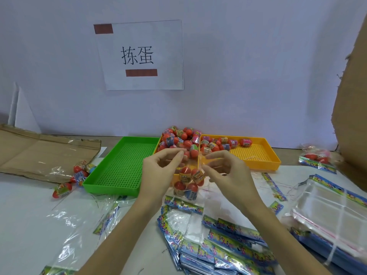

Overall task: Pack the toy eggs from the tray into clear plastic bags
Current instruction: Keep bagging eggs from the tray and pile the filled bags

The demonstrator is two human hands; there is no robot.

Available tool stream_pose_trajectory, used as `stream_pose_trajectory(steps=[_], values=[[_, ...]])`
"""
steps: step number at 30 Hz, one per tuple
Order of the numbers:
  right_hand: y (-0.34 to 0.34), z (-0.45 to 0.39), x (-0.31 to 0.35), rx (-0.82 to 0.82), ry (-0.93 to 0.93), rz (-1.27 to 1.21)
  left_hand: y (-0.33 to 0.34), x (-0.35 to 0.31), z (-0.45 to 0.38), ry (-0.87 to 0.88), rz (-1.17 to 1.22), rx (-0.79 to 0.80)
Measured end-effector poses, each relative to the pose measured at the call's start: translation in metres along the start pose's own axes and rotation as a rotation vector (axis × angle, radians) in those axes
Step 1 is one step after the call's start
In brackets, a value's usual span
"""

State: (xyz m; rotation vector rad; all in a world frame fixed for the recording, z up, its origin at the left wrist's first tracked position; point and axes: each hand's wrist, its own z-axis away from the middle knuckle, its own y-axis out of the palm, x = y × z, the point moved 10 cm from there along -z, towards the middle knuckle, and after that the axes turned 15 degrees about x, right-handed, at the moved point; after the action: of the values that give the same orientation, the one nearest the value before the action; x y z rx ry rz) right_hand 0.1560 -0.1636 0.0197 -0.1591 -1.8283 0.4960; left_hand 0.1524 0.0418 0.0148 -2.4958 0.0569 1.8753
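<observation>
A clear plastic bag [188, 183] with a colourful printed header hangs upside down between my hands, with several red toy eggs inside. My left hand [158, 171] pinches the bag's upper left edge. My right hand [224, 169] pinches its upper right edge. Behind them, the orange tray [258, 153] holds a heap of red toy eggs [182, 139] at its left end and a few more along the back.
A green tray [119, 167] lies left of the orange one. Filled bags of eggs [77, 175] rest at its left, another filled bag [317, 157] at far right. Stacks of flat bags [218, 241] cover the near table. Cardboard stands at both sides.
</observation>
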Motion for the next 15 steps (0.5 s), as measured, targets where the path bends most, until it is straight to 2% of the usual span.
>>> stream_pose_trajectory(steps=[4,7,10,15], values=[[-0.007,0.0,-0.019,0.001,0.079,-0.343,0.002,0.007,-0.003,-0.036,0.119,0.031],[-0.009,0.001,-0.02,0.012,0.079,-0.35,0.009,0.012,-0.006,-0.085,0.197,0.137],[-0.013,0.001,-0.02,0.005,0.089,-0.333,0.013,0.018,-0.008,-0.133,0.172,0.222],[-0.014,-0.001,-0.02,0.04,0.085,-0.325,0.009,0.028,-0.005,-0.195,0.311,0.182]])
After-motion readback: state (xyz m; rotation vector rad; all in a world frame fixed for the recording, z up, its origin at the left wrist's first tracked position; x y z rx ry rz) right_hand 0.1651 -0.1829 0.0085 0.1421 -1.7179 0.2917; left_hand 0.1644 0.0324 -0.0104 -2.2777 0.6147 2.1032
